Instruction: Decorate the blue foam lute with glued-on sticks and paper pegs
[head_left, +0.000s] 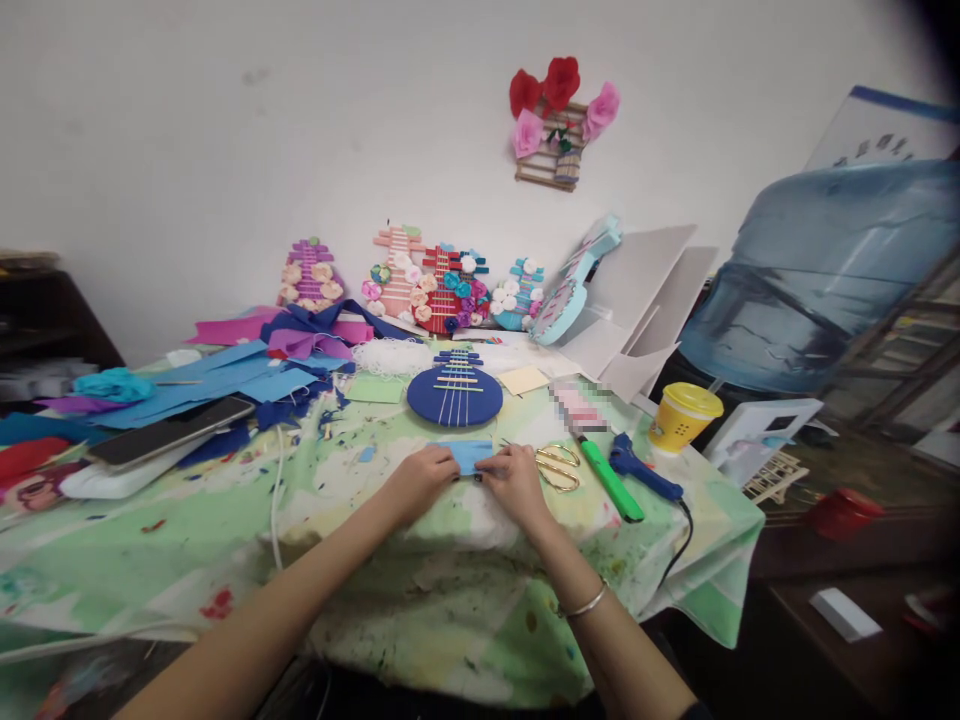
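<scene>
A small light blue paper piece lies near the table's front edge, between my two hands. My left hand pinches its left side with the fingers closed. At its right side my right hand grips the lower edge, fingers bent together. Just behind the paper rests a dark blue round instrument model with strings and short bars. Gold-handled scissors lie right beside my right hand, their blades partly hidden by it.
Right of the scissors are a green cutter, a blue glue gun with a cord and a yellow-lidded cup. Coloured sheets and a phone lie left. Decorated instrument models lean on the wall.
</scene>
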